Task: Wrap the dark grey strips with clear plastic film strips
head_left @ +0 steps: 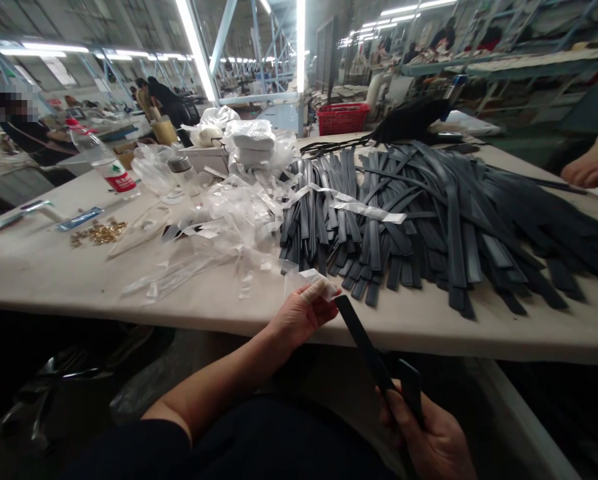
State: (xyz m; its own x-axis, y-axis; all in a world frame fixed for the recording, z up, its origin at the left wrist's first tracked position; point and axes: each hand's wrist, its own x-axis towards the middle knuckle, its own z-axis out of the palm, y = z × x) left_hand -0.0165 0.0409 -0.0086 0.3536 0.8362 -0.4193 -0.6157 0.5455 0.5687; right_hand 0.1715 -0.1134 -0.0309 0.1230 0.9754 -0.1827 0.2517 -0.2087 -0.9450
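Note:
My right hand is closed around a dark strap, low in front of the table edge. A second flat dark end sticks up from the same grip; whether it belongs to the same strap I cannot tell. My left hand pinches a whitish plastic strip close to the strap's upper end. A pale covering wraps one left finger. Beyond my hands lies a big heap of dark grey straps, with a loose white strip across it.
Crumpled clear plastic covers the table's middle. Leftward are brass-coloured small parts, a blue packet, a bottle and a glass jar. A red basket stands behind. Another person's hand is at the right.

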